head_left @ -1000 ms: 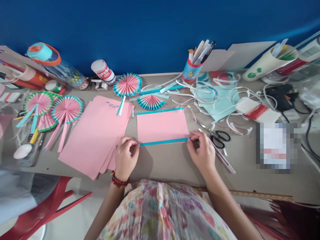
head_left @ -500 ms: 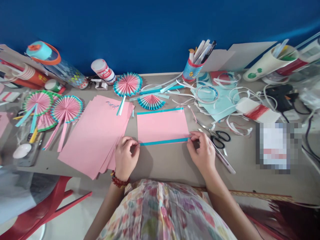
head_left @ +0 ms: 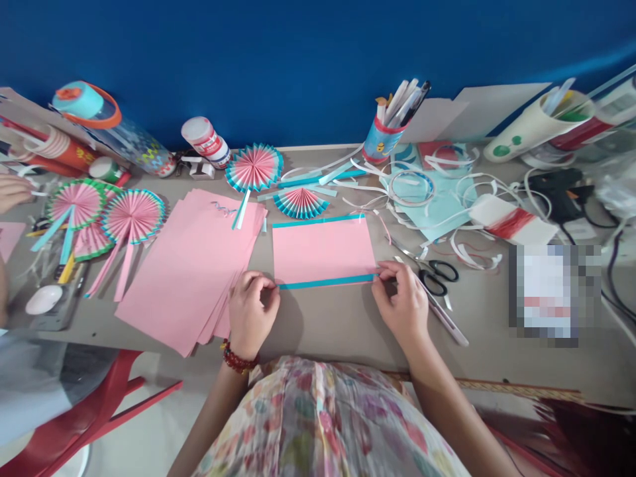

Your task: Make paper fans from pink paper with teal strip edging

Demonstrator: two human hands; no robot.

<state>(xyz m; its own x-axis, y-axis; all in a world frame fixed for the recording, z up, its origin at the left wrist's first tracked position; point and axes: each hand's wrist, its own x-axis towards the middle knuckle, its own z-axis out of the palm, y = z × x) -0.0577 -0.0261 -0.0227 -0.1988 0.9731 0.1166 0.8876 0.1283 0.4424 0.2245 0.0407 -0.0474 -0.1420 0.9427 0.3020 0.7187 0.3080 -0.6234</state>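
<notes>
A small pink paper sheet (head_left: 322, 252) lies flat in front of me, with one blue strip (head_left: 318, 220) along its far edge. A second blue paper strip (head_left: 325, 282) runs along the near edge. My left hand (head_left: 252, 311) pinches this near strip's left end between thumb and forefinger. At its right end, my right hand (head_left: 401, 298) pinches the strip, the other fingers curled. Scissors with black handles (head_left: 434, 281) and a pale slim cutter (head_left: 444, 315) lie just right of my right hand. A stack of larger pink sheets (head_left: 189, 271) sits beside my left hand.
Folded paper rosettes (head_left: 254, 169) stand behind the stack and at the left. A pen cup (head_left: 382, 136), a tape roll (head_left: 411, 188), loose white strips and a black glue gun (head_left: 559, 192) occupy the back right. A co-worker's hand (head_left: 14, 192) shows at far left.
A co-worker's hand has come into view at the far left edge. My own hands and the pink sheet have stayed almost still.
</notes>
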